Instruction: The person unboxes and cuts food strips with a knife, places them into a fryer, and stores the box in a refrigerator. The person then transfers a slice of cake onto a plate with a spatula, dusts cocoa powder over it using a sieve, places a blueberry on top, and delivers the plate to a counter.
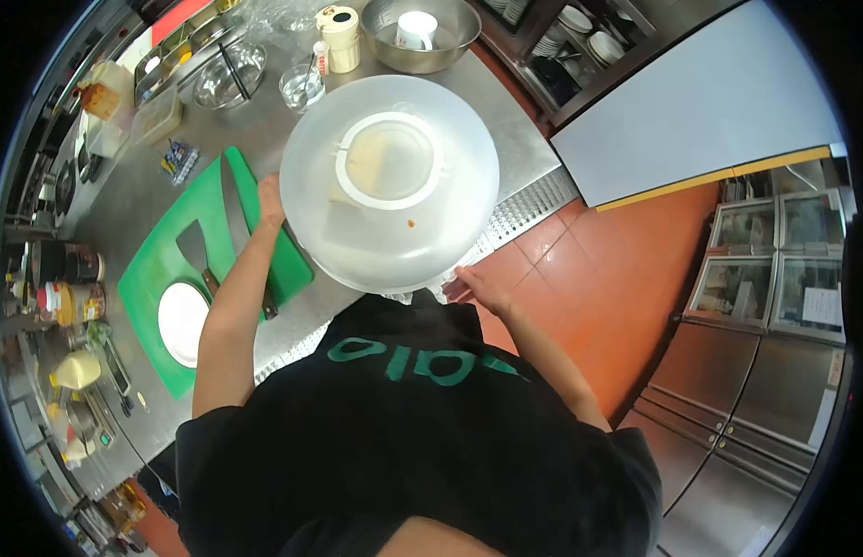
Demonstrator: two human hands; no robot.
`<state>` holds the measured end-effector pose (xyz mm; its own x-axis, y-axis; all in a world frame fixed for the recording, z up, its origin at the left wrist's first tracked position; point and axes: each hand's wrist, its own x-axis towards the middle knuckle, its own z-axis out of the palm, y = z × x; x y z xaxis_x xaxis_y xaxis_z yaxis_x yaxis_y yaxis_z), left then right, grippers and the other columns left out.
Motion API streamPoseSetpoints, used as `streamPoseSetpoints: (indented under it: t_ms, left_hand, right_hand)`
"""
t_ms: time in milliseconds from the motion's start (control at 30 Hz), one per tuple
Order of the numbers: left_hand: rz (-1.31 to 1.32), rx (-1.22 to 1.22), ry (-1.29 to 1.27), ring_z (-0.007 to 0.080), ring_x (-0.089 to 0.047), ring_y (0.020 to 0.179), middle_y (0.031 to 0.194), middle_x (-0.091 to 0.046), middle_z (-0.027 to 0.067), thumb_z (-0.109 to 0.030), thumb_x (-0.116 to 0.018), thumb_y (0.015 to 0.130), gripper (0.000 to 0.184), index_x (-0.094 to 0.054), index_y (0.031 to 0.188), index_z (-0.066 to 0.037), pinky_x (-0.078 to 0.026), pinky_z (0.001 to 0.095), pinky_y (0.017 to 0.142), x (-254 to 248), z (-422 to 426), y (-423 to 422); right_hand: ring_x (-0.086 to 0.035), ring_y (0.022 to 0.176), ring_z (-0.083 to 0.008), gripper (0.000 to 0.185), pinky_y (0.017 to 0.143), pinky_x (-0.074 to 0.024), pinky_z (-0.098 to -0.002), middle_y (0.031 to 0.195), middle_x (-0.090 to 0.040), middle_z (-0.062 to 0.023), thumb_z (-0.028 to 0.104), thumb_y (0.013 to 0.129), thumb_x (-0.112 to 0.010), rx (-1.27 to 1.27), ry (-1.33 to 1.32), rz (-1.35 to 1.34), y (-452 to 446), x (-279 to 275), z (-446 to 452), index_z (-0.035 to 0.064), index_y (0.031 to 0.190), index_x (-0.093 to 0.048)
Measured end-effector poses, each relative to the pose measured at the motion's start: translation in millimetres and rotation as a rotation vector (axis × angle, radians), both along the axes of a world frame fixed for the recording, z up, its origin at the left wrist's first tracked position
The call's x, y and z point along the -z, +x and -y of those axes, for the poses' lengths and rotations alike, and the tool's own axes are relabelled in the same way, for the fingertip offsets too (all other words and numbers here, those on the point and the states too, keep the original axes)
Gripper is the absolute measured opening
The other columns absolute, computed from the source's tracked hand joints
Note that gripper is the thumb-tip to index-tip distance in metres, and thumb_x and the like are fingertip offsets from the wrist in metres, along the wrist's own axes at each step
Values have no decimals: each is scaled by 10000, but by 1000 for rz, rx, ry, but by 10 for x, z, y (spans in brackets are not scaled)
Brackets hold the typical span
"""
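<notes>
A large translucent plastic bowl (329,237) with a white ring at its middle is in front of me, over the counter's edge. A pale yellowish shape shows through it, and a small brown speck lies near the ring. My left hand (271,200) is at the bowl's left side, its fingers partly hidden behind it. At the lower right rim, my right hand (478,290) has its thumb by the edge and its fingers below. Left of the bowl, a cleaver-like knife (192,245), a long knife (233,200) and a white plate (182,325) lie on a green cutting board (157,269).
Behind the bowl stand a glass of clear liquid (302,93), a cream lidded jug (339,42) and a steel bowl (422,60) with a white cup in it. Bottles (77,369) line the left. A pale panel (700,102) and steel refrigerators (728,390) are at right.
</notes>
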<state>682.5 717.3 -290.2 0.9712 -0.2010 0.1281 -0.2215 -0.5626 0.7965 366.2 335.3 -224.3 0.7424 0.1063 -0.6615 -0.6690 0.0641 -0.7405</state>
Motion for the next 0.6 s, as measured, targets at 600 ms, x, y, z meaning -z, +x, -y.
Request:
streamPoseSetpoints:
  t_ms: [600]
  left_hand:
    - [-185, -427, 137, 182, -655, 623, 728, -686, 96, -133, -687, 715, 190, -700, 870, -26, -509, 306, 592, -1209, 375, -898]
  right_hand:
    - [-583, 915, -146, 444, 804, -458, -275, 1040, -632, -63, 388, 928, -497, 329, -133, 558, 2354, -1405, 411, -9, 1090, -610]
